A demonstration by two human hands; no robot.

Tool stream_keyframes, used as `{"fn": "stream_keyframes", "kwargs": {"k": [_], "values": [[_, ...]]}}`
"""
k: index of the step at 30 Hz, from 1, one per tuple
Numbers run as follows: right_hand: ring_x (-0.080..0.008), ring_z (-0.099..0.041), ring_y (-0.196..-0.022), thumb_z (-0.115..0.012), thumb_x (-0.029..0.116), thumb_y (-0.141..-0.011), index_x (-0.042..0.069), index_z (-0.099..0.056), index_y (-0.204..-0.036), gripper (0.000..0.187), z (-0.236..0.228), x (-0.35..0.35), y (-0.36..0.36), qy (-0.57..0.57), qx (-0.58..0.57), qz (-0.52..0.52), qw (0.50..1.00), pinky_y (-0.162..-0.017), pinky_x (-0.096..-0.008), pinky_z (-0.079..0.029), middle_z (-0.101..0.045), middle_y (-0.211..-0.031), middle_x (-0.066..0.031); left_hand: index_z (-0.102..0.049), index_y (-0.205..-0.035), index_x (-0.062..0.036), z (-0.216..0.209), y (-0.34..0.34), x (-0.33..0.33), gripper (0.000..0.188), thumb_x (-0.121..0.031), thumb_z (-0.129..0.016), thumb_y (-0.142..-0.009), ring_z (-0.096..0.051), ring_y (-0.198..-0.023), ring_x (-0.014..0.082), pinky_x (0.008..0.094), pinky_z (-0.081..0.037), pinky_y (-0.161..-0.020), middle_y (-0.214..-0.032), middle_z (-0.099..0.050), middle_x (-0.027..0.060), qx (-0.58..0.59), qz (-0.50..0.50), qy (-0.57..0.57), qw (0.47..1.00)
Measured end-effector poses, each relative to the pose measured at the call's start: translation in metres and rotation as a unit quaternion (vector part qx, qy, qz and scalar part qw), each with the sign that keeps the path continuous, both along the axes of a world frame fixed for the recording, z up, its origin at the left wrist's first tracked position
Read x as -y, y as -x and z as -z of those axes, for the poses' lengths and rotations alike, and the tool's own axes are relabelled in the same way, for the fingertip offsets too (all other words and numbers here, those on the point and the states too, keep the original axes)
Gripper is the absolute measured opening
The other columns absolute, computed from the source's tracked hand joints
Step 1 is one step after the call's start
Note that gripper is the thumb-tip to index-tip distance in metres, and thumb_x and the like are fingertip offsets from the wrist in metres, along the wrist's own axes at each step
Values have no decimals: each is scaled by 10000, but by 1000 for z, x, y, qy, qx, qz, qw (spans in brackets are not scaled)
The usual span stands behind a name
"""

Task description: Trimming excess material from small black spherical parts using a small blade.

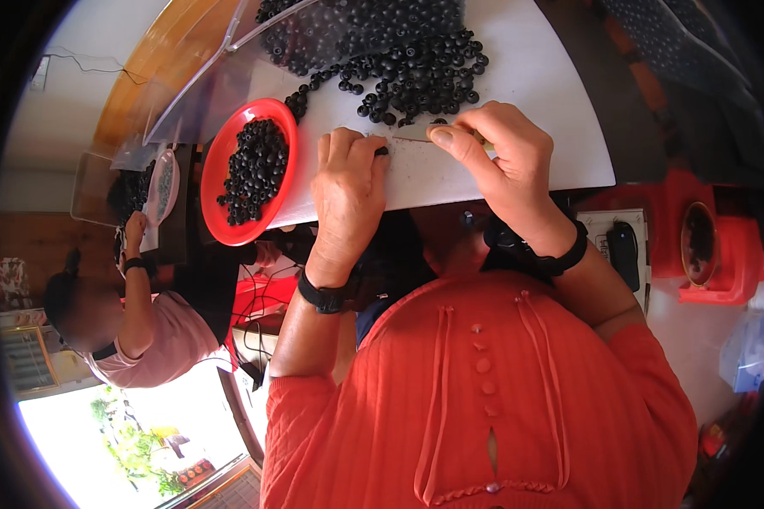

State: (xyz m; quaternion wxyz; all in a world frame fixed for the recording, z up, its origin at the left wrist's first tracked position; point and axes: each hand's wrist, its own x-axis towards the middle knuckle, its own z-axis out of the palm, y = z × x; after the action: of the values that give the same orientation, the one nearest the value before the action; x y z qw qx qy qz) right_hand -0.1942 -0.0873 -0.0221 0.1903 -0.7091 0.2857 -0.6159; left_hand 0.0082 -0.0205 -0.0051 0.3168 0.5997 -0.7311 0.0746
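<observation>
My left hand [348,182] is closed at the near edge of a white board [560,110], its thumb and fingertips pinching a small black bead [382,151]. In my right hand [509,153] is a small knife, its thin blade [412,133] reaching left toward that bead. Much of the knife's handle is hidden by my fingers. Just beyond both hands spreads a pile of round black beads [424,81] with holes in them. To the left of my left hand, a red plate [212,187] holds many more black beads [257,165].
A clear plastic sheet or box edge [221,72] stands over the far left of the board. At the left, another person [153,331] works beside a pink plate [163,187]. Red containers [730,263] and a dark phone-like object [624,254] lie to the right.
</observation>
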Motion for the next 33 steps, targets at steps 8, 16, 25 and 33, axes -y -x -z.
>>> {"fn": "stream_keyframes", "kwargs": {"k": [8, 16, 25, 33], "values": [[-248, -609, -611, -841, 224, -857, 83, -687, -743, 238, 1, 0, 0, 19, -91, 29, 995, -531, -399, -457, -634, -661, -37, -756, -1188, -5, -5, 2, -13, 241, 12, -709, -952, -605, -849, 108, 263, -491, -742, -1027, -685, 23, -408, 86, -121, 901], [-250, -614, -616, -830, 241, -870, 83, -695, -749, 240, 0, -2, -1, 4, -100, 37, 994, -533, -403, -457, -636, -662, -40, -706, -1255, 58, 2, 5, -11, 239, 13, -632, -1032, -639, -793, 162, 282, -517, -744, -1016, -709, 108, -642, 152, -156, 736], [-247, -597, -578, -838, 246, -867, 73, -687, -733, 266, 0, -1, -3, -12, -65, 15, 998, -507, -397, -438, -626, -642, -51, -701, -1268, 69, 8, -1, -8, 249, 14, -622, -1039, -662, -835, 192, 308, -538, -740, -1091, -711, 149, -679, 200, -148, 691], [-252, -588, -566, -840, 242, -862, 69, -684, -726, 270, -3, -1, -1, -35, -69, 13, 997, -509, -398, -438, -621, -634, -52, -698, -1309, 63, 4, 7, -7, 292, 47, -596, -1036, -637, -822, 183, 305, -534, -761, -1033, -671, 98, -660, 201, -158, 706]]}}
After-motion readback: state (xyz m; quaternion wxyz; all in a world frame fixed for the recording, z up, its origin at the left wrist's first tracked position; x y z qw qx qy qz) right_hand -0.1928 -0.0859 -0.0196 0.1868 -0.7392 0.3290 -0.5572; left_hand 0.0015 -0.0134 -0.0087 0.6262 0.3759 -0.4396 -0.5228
